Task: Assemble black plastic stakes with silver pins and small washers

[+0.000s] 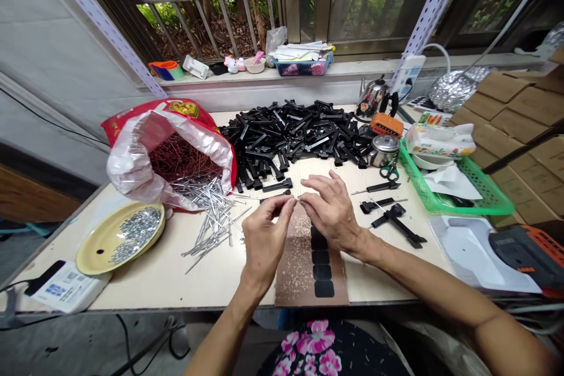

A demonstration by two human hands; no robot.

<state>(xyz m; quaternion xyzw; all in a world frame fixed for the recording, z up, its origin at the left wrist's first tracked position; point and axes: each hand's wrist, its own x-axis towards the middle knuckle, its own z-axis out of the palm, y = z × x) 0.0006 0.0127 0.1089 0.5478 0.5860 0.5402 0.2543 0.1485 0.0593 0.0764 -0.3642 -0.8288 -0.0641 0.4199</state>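
My left hand pinches thumb and forefinger together over a brown board. Opposite it, my right hand has its thumb and forefinger closed too, the other fingers raised. The fingertips nearly meet around something thin and light, too small to name. Square black stickers run in a column down the board's right side, beside pale specks. Just beyond my left hand lies a black plastic part. Silver metal rods are scattered left of it. Right of my hands lie several black parts, some with rods.
A heap of black parts covers the back. At left are a red bag of rods and a yellow bowl of small metal pieces. Scissors, a kettle, a green basket and cardboard boxes are at right.
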